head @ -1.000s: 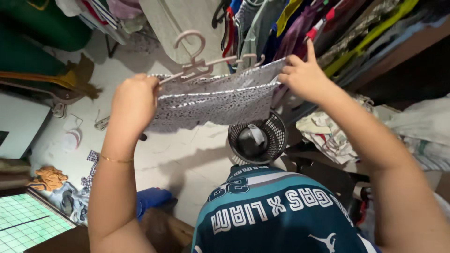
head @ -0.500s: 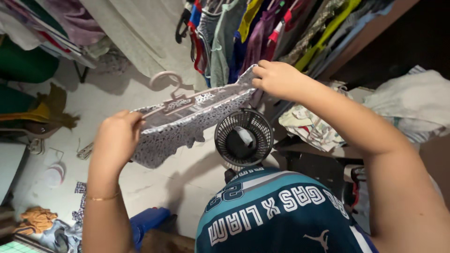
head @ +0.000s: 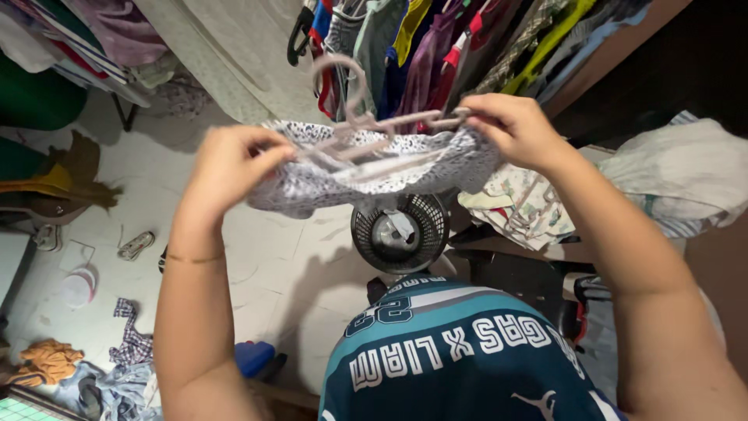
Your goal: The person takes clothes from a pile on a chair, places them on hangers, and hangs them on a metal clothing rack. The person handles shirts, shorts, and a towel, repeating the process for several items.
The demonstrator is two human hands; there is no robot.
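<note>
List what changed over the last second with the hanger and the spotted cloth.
Both hands, left hand and right hand, kept their grip and levelled the pink hanger after a tilt half a second ago. The spotted cloth now sags bunched between them. The black basket below stayed put.

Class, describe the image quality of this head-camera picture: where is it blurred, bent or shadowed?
Head view: motion blur softens the pale hanger and spotted cloth held between the left hand and right hand; wide-angle bending stretches the forearms; soft shadows fall on the floor; right side dark.
</note>
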